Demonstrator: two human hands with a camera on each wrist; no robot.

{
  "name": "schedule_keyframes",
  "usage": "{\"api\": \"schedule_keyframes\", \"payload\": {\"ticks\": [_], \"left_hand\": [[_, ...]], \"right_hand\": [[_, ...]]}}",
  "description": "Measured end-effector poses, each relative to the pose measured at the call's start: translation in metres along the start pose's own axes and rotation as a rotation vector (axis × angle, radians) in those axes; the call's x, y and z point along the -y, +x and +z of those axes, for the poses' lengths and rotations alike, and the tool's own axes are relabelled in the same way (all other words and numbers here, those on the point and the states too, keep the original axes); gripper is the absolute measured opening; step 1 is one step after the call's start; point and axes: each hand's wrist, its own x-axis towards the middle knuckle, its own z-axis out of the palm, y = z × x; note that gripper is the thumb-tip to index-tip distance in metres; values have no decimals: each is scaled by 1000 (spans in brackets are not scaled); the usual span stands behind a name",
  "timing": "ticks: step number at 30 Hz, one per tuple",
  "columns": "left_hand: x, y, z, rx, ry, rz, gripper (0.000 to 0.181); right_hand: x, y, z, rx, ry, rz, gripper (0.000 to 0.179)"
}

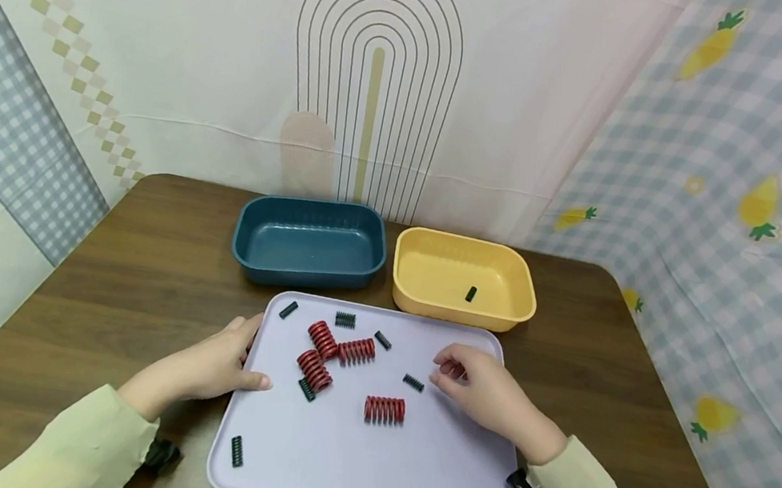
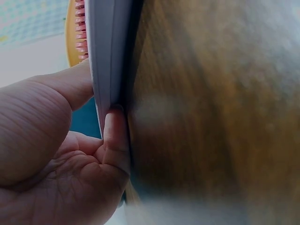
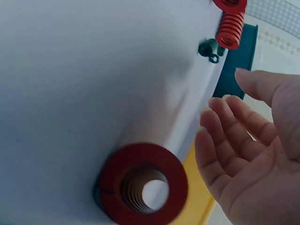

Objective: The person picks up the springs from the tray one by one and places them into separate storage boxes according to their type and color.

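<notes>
On the left side of the lavender tray (image 1: pixel 308 460), my left hand (image 1: pixel 218 361) grips the edge. Its thumb (image 2: pixel 70 86) lies over the rim, and the other fingers are against the outer side. My right hand (image 1: pixel 483 387) hovers above the tray's right part, fingers loosely bent and holding nothing. Closest to its fingertips lies a small dark green spring (image 1: pixel 414 383). A thick red spring (image 1: pixel 384 410) lies nearer the tray's middle, and shows end-on as a red ring (image 3: pixel 110 187) in the right wrist view. Other red springs (image 1: pixel 356 350) lie clustered left of centre.
Several more small dark springs (image 1: pixel 237 451) are scattered over the tray. Behind it stand a dark blue bin (image 1: pixel 304 276) and a yellow bin (image 1: pixel 455 313), the yellow one with one small dark spring (image 1: pixel 470 294) inside. The wooden table (image 1: pixel 104 284) ends at a fabric backdrop.
</notes>
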Motion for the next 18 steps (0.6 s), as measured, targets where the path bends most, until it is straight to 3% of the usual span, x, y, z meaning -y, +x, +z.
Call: {"api": "schedule_keyframes", "payload": {"ticks": [7,18], "left_hand": [[0,0,0,-11,0,10,105],[2,-1,2,-16,2,19,105]], "right_hand": [[0,-3,9,79,-3,-23,12],[5,-2,13,100,-33,-8,11]]}}
